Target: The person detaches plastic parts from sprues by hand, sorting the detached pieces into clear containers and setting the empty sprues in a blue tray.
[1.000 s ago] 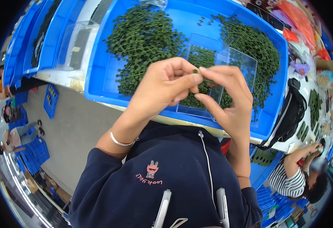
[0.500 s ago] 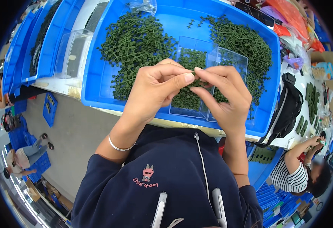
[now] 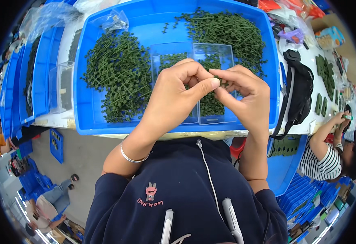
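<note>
My left hand [image 3: 177, 90] and my right hand [image 3: 246, 92] meet above two clear plastic boxes [image 3: 231, 57] inside a blue tray [image 3: 145, 131]. Thumb and fingers of both hands pinch a small dark green plastic piece [image 3: 221, 82], mostly covered by the fingertips. The boxes hold many little green pieces [image 3: 213, 106]. To their left lies a big heap of green stem-like parts [image 3: 119, 81] with round ends. Another heap of such parts [image 3: 230, 34] fills the tray's far right.
A crumpled clear bag [image 3: 116, 21] lies at the tray's far left corner. Blue bins [image 3: 42, 77] stand to the left, a black strapped bag [image 3: 301, 89] to the right. One person [image 3: 320, 158] works at the right; another [image 3: 50, 203] is at the lower left.
The view has shifted, so the tray appears further left. Both hands stay close together over the boxes, with the right fingertips drawn nearer the left thumb.
</note>
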Action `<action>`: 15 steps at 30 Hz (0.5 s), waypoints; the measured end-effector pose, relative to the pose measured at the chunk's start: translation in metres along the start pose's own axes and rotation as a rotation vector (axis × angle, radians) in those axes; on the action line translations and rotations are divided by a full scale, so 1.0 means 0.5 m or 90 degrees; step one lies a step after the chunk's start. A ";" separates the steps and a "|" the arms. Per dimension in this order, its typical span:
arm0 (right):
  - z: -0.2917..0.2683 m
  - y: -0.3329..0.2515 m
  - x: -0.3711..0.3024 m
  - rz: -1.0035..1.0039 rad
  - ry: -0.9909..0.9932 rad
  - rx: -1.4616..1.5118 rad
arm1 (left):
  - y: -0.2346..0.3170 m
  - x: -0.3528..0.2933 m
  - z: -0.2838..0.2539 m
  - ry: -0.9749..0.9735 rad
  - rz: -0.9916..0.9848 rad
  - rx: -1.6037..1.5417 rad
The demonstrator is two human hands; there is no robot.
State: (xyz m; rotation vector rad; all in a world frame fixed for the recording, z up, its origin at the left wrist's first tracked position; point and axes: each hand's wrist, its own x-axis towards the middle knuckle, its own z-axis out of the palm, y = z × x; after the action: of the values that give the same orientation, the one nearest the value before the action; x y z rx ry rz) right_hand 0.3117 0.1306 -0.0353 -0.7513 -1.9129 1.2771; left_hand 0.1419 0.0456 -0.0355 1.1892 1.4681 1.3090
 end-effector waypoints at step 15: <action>0.003 0.028 -0.019 -0.221 0.105 -0.183 | 0.019 0.007 0.019 -0.009 -0.192 -0.093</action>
State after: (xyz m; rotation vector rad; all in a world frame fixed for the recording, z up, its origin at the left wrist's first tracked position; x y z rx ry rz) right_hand 0.3174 0.1272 -0.0512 -0.6078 -2.0050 0.7184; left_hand 0.1517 0.0514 -0.0271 0.8437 1.4507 1.1749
